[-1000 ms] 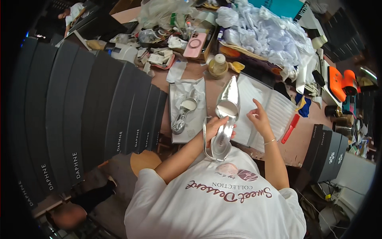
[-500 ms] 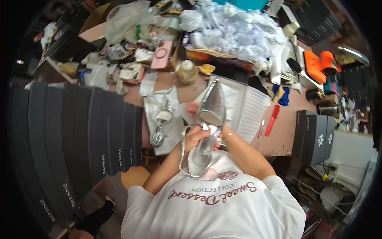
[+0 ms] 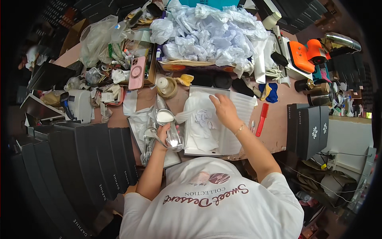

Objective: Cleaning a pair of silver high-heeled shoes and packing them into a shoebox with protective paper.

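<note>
My left hand (image 3: 162, 132) is closed round a silver pointed-toe shoe (image 3: 174, 137) with an ankle strap, held toe away from me over the left side of the table. Beneath and beside it, another silver shoe (image 3: 146, 149) lies on white paper in a box, mostly hidden by my hand and the held shoe. My right hand (image 3: 226, 111) hovers above an open shoebox (image 3: 201, 152) with its fingers apart and nothing in them. White tissue paper (image 3: 203, 139) lines that box, with a crumpled paper wad (image 3: 203, 118) on top. White foam sheet (image 3: 236, 137) spreads along its right side.
Dark shoeboxes (image 3: 85, 163) stand in a long row at left, and more (image 3: 306, 131) at right. A red comb (image 3: 262, 119) lies right of the open box. Behind are a bottle (image 3: 166, 88), a pink phone (image 3: 137, 73) and a heap of crumpled paper (image 3: 215, 36).
The held shoe has moved left, from in front of my chest to above the other shoe, now in my left hand alone. My right hand has let go and reached over the open box.
</note>
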### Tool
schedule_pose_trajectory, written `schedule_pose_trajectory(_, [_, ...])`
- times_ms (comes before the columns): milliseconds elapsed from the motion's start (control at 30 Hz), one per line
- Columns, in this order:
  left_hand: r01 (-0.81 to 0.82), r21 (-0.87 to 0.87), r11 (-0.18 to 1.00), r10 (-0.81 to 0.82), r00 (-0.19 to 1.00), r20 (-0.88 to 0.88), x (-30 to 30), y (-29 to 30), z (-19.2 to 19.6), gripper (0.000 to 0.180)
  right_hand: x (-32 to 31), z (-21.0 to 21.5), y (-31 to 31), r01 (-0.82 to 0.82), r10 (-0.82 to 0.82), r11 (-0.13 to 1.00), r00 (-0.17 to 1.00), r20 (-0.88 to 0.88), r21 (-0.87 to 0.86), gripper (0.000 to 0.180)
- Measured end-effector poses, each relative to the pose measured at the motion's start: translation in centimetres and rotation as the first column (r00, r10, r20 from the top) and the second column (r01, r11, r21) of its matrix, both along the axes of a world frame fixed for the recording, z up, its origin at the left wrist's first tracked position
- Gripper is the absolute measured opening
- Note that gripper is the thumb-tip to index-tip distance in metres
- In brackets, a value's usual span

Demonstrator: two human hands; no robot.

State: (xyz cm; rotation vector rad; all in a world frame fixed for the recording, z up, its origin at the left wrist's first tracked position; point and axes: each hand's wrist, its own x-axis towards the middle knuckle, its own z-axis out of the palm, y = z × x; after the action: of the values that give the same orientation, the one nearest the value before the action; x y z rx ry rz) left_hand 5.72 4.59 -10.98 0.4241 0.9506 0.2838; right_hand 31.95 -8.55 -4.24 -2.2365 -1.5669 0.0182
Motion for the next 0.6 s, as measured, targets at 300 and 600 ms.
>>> schedule_pose_trajectory(300, [0.428, 0.230, 0.874, -0.418, 0.904, -0.094, -4.2, -0.3, 13.4, 0.030, 3.5, 1.2, 1.0, 0.148, -0.132, 0.989, 0.927, -0.352, 0.019, 0.010])
schedule_pose_trajectory(600, [0.642, 0.381, 0.666, -0.681, 0.731, -0.040, -4.1, -7.1, 14.2, 0.025, 2.9, -6.7, 2.8, -0.142, 0.170, 0.949, 0.982, 0.081, -0.281, 0.026])
